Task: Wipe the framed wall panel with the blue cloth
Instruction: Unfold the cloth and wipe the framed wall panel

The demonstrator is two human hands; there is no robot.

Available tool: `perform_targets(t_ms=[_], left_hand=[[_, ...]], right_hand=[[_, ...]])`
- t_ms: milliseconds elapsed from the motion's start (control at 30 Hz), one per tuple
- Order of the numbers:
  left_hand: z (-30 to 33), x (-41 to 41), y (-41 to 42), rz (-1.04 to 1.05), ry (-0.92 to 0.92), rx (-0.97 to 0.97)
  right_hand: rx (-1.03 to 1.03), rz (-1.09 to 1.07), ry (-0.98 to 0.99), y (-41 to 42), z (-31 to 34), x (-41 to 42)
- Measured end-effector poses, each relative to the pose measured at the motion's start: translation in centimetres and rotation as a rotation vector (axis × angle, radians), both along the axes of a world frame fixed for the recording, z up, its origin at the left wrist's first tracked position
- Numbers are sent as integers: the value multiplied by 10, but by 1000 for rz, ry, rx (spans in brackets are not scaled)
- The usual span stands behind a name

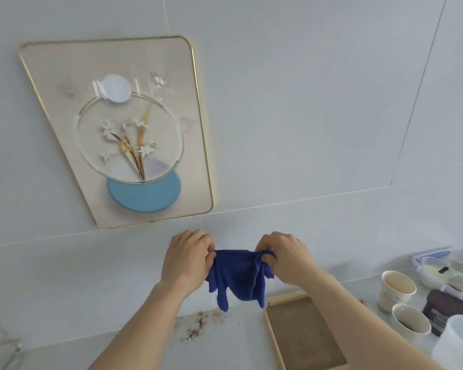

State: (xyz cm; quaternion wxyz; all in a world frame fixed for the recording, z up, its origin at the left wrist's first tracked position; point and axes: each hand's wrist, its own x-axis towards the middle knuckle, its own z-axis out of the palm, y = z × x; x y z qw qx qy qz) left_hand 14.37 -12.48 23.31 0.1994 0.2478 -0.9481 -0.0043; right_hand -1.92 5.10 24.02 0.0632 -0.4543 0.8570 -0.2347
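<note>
A home kitchen: tiled wall (305,102), stained counter (211,343), paper cups (397,289).

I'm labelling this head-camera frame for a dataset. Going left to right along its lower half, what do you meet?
Left hand → blue cloth, pinched between both hands → right hand → wooden tray → two paper cups → clear plastic container.

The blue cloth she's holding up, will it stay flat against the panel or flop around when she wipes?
Probably floppy: the blue cloth sags in folds between the left hand and right hand, corners dangling. It looks light and soft, so it likely needs bunching or a flat palm behind it.
</note>
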Motion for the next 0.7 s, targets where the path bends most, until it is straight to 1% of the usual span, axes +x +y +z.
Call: perform_targets(t_ms=[167,367,533,700], left_hand=[[55,57,-34,31,106,-44],[97,115,-67,35,176,-104],[122,150,-84,27,250,-115],[136,166,-92,-26,344,-64]], right_hand=[[-62,29,83,-35,57,52],[-144,40,145,-69,97,104],[-246,39,105,-84,122,137],[-348,29,0,-84,141,155]])
